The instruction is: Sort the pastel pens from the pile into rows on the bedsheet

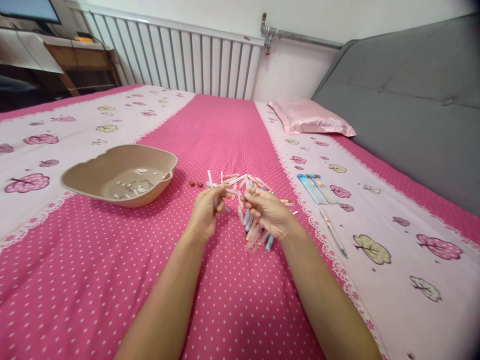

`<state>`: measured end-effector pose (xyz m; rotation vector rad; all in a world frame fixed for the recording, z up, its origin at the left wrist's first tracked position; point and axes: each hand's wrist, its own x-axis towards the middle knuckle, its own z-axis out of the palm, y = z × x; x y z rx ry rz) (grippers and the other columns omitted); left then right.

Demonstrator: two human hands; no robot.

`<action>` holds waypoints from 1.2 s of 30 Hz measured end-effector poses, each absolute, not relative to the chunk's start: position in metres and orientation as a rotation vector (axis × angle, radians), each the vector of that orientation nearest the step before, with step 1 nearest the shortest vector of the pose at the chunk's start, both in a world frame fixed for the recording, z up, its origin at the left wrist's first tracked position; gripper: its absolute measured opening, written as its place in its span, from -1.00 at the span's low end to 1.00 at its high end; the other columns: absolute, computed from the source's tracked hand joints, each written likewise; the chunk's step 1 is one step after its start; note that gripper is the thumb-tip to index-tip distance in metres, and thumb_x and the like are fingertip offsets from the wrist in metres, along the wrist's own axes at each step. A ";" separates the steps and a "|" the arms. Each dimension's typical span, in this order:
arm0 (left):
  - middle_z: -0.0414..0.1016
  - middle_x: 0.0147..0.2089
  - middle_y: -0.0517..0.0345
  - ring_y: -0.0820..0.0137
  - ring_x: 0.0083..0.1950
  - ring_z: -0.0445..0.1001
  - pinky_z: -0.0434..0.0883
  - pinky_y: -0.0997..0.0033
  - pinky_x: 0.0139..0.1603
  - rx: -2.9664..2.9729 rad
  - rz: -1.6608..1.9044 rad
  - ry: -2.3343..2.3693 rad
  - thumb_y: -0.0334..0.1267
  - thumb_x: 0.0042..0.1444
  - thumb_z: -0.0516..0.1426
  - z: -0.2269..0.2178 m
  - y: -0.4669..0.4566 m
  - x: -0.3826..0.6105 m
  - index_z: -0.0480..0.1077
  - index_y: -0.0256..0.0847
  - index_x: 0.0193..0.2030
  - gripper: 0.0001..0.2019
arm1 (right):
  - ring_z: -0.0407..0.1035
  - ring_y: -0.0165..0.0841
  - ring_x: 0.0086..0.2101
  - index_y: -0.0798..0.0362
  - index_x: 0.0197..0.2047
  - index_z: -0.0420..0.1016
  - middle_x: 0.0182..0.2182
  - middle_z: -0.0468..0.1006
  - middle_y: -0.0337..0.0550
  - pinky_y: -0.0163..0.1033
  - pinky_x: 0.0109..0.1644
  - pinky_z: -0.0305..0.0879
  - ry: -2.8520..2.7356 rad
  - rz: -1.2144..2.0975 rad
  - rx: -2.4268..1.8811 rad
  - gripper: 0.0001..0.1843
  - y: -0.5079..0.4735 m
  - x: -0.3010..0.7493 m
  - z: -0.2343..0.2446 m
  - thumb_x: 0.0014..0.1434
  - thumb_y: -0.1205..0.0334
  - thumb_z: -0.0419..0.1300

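Note:
My left hand (pixel 207 209) is closed, thumb and finger pinched, with a thin white tube (pixel 210 178) that seems to stick out above its fingers. Close by on the right, my right hand (pixel 269 211) is closed in a pinch; whatever lies between its fingertips is too small to make out. Beneath and behind both hands lies a loose pile of pen parts (pixel 254 235), mostly pale pink, clear and white tubes, with a few blue and orange pieces. My right hand hides part of the pile. Two small brown pieces (pixel 195 184) rest just left of it.
A beige basin (pixel 118 150) with several small white pieces in it stands to the left. On the right lie a row of blue-topped pens (pixel 317 189) and a single white pen (pixel 333 233). Farther back are a pink pillow (pixel 309 116), a grey headboard (pixel 408 100) and a white radiator (pixel 176 55).

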<state>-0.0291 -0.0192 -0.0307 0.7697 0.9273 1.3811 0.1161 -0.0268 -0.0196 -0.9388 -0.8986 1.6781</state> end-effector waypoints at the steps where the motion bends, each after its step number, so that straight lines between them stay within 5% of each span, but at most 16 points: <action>1: 0.43 -0.53 0.18 0.69 -0.70 0.05 -0.08 0.63 -0.71 0.772 1.371 0.929 -0.22 -0.10 0.22 -0.031 -0.019 -0.029 0.41 -0.33 -0.43 -0.81 | 0.17 -0.61 -0.58 0.12 -0.46 0.36 -0.50 0.44 -0.27 -0.55 -0.67 -0.05 -0.855 1.675 -0.932 -0.81 -0.027 0.114 -0.020 -0.11 0.34 0.33; 8: 0.44 -0.51 0.18 0.69 -0.70 0.05 -0.08 0.63 -0.72 0.774 1.353 0.937 -0.24 -0.08 0.21 -0.030 -0.020 -0.029 0.40 -0.36 -0.39 -0.81 | 0.30 -0.59 -0.58 0.15 -0.50 0.41 -0.53 0.49 -0.24 -0.57 -0.62 0.16 -0.653 1.648 -0.893 -0.88 -0.026 0.107 -0.021 0.01 0.49 0.23; 13: 0.44 -0.52 0.17 0.68 -0.70 0.06 -0.08 0.62 -0.72 0.777 1.359 0.957 -0.24 -0.06 0.20 -0.030 -0.021 -0.029 0.40 -0.37 -0.41 -0.81 | 0.45 -0.51 -0.46 0.15 -0.52 0.43 -0.52 0.54 -0.16 -0.49 -0.32 0.43 -0.497 1.664 -0.894 -0.73 -0.025 0.105 -0.019 0.15 0.54 0.08; 18: 0.45 -0.53 0.16 0.70 -0.70 0.04 -0.06 0.63 -0.70 0.800 1.373 0.986 -0.25 -0.06 0.23 -0.032 -0.022 -0.028 0.43 -0.40 -0.40 -0.81 | 0.52 -0.44 -0.35 0.11 -0.48 0.40 -0.50 0.57 -0.08 -0.40 -0.08 0.45 -0.302 1.744 -0.850 -0.67 -0.022 0.106 -0.015 0.23 0.53 -0.05; 26: 0.48 -0.50 0.12 0.70 -0.70 0.02 -0.08 0.61 -0.70 0.831 1.340 1.004 -0.25 -0.04 0.24 -0.032 -0.023 -0.024 0.44 -0.42 -0.41 -0.80 | 0.54 -0.42 -0.25 0.10 -0.39 0.33 -0.37 0.60 -0.06 -0.34 -0.01 0.43 -0.355 1.628 -0.857 -0.76 -0.026 0.101 -0.018 0.25 0.54 -0.02; 36: 0.49 -0.51 0.10 0.70 -0.68 0.00 -0.09 0.60 -0.67 0.832 1.324 1.008 -0.25 -0.06 0.24 -0.031 -0.025 -0.021 0.46 -0.40 -0.44 -0.81 | 0.54 -0.42 -0.37 0.09 -0.34 0.31 -0.41 0.61 -0.11 -0.34 -0.12 0.47 -0.393 1.623 -0.898 -0.79 -0.029 0.099 -0.019 0.27 0.51 -0.02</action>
